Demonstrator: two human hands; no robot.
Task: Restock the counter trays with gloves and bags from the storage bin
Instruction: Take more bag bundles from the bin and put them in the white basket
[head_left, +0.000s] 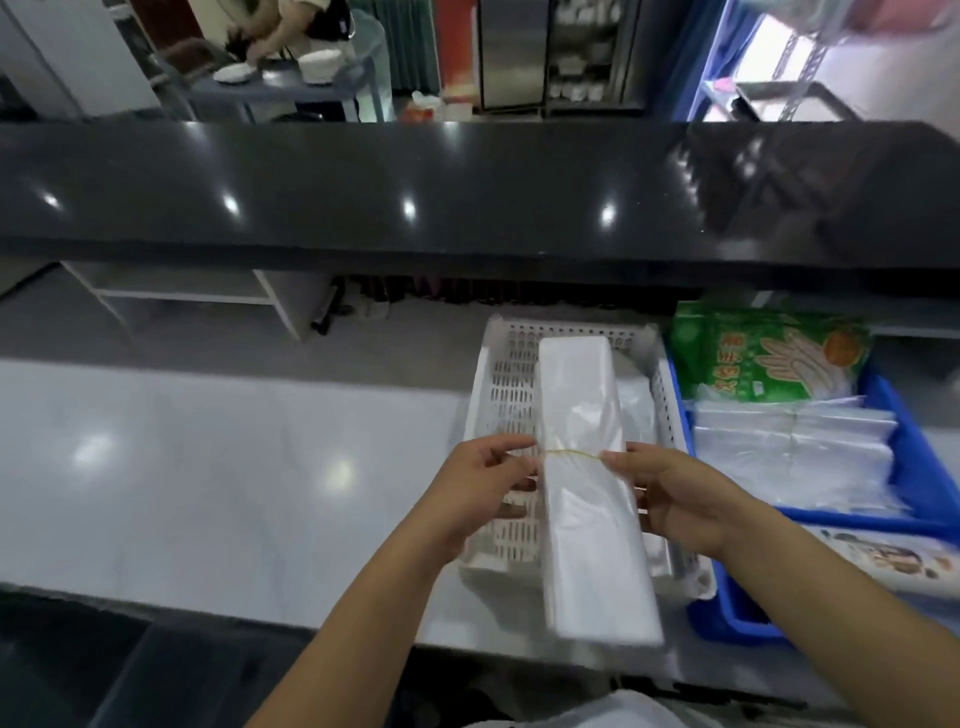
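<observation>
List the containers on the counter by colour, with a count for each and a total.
White slotted tray: 1
Blue storage bin: 1
Total: 2

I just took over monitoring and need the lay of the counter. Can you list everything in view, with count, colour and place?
bag bundle: one, white, yellow-banded, over the tray
tray: one, white, on the lower counter
storage bin: one, blue, right of the tray
glove pack: one, green, back of the bin
clear bag stacks: several, in the bin
upper counter: one, black
bowls: white, far table
left hand: on the bundle
right hand: on the bundle
</observation>
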